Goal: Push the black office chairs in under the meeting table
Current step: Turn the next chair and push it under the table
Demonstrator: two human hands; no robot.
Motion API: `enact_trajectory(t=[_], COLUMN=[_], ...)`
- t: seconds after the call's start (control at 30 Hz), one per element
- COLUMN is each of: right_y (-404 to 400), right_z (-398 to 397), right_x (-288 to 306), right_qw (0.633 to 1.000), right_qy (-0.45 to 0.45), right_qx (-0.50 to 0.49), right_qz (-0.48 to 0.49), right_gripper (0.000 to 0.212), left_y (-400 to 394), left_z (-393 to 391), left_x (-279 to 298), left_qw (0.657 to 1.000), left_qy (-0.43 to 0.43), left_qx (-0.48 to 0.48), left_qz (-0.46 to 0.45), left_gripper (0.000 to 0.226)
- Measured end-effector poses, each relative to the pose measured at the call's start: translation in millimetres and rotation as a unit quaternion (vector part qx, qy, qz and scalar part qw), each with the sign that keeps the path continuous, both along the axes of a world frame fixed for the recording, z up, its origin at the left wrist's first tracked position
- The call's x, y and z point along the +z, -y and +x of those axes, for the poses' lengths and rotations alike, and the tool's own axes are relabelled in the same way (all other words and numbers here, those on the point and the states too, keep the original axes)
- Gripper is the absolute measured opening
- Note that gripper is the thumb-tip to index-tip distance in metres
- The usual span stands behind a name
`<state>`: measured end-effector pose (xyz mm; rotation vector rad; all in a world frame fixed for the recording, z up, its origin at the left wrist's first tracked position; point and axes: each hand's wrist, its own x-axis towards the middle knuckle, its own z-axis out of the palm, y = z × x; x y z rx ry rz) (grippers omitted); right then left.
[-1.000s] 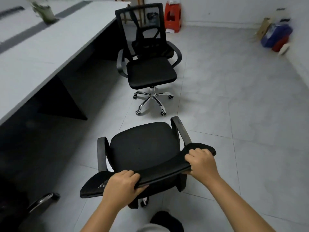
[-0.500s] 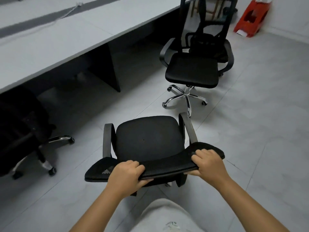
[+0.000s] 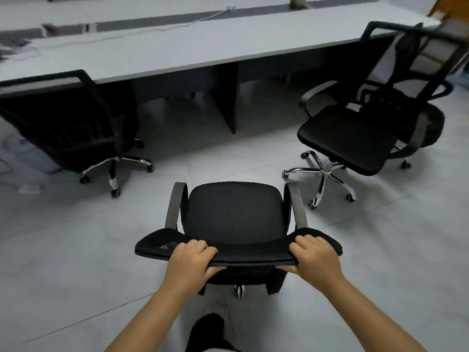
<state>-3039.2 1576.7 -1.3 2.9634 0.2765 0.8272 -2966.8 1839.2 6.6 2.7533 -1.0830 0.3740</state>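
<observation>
A black office chair (image 3: 234,212) stands right in front of me, its seat facing the long grey meeting table (image 3: 157,54). My left hand (image 3: 191,262) and my right hand (image 3: 314,257) both grip the top edge of its mesh backrest. A second black chair (image 3: 76,123) sits at the left, partly under the table's edge. A third black chair (image 3: 365,133) stands at the right, out on the floor and turned at an angle.
A dark table leg panel (image 3: 225,97) stands between the two outer chairs, straight ahead of my chair. Chrome wheel bases (image 3: 322,174) spread over the grey tiled floor. White cables (image 3: 127,34) and small items lie on the table. My shoe (image 3: 206,329) shows below.
My view and the held chair have swung left, from facing along the table to facing it squarely. The left chair has come fully into view. Both hands keep their grip on the backrest.
</observation>
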Motion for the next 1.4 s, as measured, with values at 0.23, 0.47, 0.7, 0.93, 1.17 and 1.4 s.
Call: enact_trajectory(t=[0.23, 0.47, 0.7, 0.93, 1.17, 1.4], right_y=[51, 60, 60, 56, 53, 58], right_z=[19, 89, 202, 296, 416, 555], right_x=[3, -4, -8, -10, -6, -1], right_qw=[0.998, 0.997, 0.995, 0.995, 0.994, 0.994], right_qy=[0.016, 0.033, 0.057, 0.057, 0.052, 0.040], right_qx=[0.061, 0.069, 0.081, 0.081, 0.096, 0.102], right_qz=[-0.004, 0.016, 0.022, 0.023, 0.012, 0.009], right_gripper=[0.065, 0.067, 0.066, 0.067, 0.065, 0.067], left_y=[16, 24, 23, 16, 14, 23], left_z=[-10, 45, 139, 239, 347, 479], left_x=[-4, -8, -10, -13, -15, -10], left_qw=[0.996, 0.992, 0.986, 0.987, 0.988, 0.988], left_qy=[0.075, 0.109, 0.136, 0.136, 0.116, 0.102], left_qx=[0.034, 0.065, 0.098, 0.083, 0.104, 0.118], left_qz=[-0.015, -0.018, -0.019, -0.013, -0.011, 0.009], left_gripper=[0.048, 0.041, 0.043, 0.039, 0.039, 0.030])
